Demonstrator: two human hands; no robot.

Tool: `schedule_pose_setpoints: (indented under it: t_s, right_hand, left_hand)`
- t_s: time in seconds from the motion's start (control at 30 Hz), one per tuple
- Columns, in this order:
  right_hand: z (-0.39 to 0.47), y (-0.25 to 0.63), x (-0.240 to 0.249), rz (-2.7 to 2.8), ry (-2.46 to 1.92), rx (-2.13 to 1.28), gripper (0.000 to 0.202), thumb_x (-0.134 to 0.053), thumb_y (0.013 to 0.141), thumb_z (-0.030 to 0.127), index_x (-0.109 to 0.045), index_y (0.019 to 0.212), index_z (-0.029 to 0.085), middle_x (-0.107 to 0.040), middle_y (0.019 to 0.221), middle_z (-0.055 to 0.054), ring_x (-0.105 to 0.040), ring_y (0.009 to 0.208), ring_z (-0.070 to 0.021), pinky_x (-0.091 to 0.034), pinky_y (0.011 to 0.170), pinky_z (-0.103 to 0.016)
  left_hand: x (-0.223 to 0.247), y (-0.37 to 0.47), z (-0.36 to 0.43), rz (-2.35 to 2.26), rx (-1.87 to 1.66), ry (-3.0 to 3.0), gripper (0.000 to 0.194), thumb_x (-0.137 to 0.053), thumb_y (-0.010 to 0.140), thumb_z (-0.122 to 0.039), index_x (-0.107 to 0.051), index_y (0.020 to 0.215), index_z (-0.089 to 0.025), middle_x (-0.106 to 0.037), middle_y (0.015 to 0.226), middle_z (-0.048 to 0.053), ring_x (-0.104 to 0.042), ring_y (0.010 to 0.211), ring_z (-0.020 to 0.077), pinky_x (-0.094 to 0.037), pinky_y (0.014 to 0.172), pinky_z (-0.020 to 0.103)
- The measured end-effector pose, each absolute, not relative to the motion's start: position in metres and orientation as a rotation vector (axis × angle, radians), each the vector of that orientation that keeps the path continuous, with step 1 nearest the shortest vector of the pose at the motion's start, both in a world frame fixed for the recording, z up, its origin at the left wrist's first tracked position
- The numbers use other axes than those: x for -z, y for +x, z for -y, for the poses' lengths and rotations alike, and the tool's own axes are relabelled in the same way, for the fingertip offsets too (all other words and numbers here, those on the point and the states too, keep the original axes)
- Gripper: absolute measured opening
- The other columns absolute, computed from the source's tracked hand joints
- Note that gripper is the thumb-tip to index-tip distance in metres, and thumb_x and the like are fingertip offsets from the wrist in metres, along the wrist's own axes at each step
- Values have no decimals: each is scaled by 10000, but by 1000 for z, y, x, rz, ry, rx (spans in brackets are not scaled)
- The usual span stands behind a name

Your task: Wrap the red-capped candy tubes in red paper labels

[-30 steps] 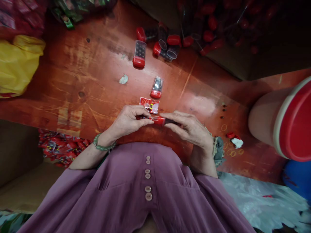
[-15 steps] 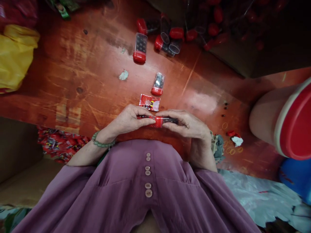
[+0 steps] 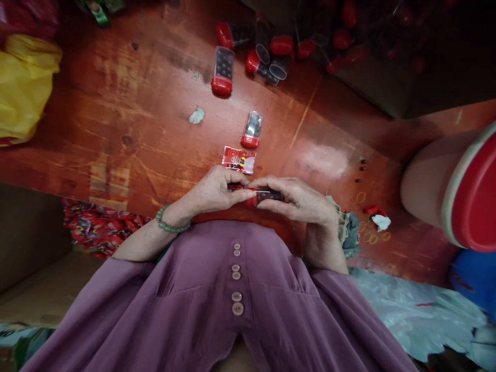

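A clear container of dark balls with a red cap lies sideways between my two hands, low over the table's near edge. My right hand is closed around its clear end, fingers on the far side and thumb on the near side. At the red end my left hand is closed, its thumb lying along the cap. A dark and red printed packet shows partly between its fingers, mostly hidden. Just beyond my hands lies another red printed packet, flat, with a filled red-capped container behind it.
More red-capped containers lie toward the back, beside a dark box. Red packets fill a carton at left. A yellow bag is far left. A red-lidded tub, loose balls and rubber bands are at right.
My left thumb has slid right along the red cap, covering more of it. The left hand sits slightly farther right, while the right hand stays closed on the container.
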State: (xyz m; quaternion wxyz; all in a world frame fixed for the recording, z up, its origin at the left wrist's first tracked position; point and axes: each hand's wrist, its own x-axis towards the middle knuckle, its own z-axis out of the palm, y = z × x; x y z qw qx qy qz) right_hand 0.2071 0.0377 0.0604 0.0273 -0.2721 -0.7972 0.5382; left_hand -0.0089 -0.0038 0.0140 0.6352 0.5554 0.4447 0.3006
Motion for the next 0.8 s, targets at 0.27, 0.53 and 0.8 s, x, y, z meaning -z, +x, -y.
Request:
schedule_pose_setpoints:
  t_s: [0.27, 0.53, 0.8]
  right_hand:
    - [-27, 201, -54, 2232, -894, -1665, 273, -584, 957, 310, -601, 1203, 192, -710, 1066, -48, -662, 906, -149, -508, 812, -271]
    - [-9, 196, -40, 1785, -1112, -1804, 315, -644, 911, 359, -616, 1203, 242, -702, 1126, -21, -661, 933, -143, -541, 857, -307]
    - [-4, 184, -33, 1586, -1150, -1823, 326, -674, 887, 385, -616, 1170, 234, -709, 1050, -16, -674, 932, -146, -563, 871, -313]
  left_hand:
    - [-24, -15, -1, -1034, -688, 1233, 234, -723, 786, -398, -770, 807, -169, -721, 716, 13, -630, 662, 137, -482, 647, 240]
    - [-18, -43, 22, -941, -919, 559, 526, -861, 668, -409, -714, 1123, -190, -743, 1110, 91, -714, 924, 200, -587, 790, 294]
    - [-15, -12, 47, -849, -972, 178, 330, -904, 610, -370, -748, 786, -138, -748, 743, 49, -680, 656, 118, -559, 658, 212]
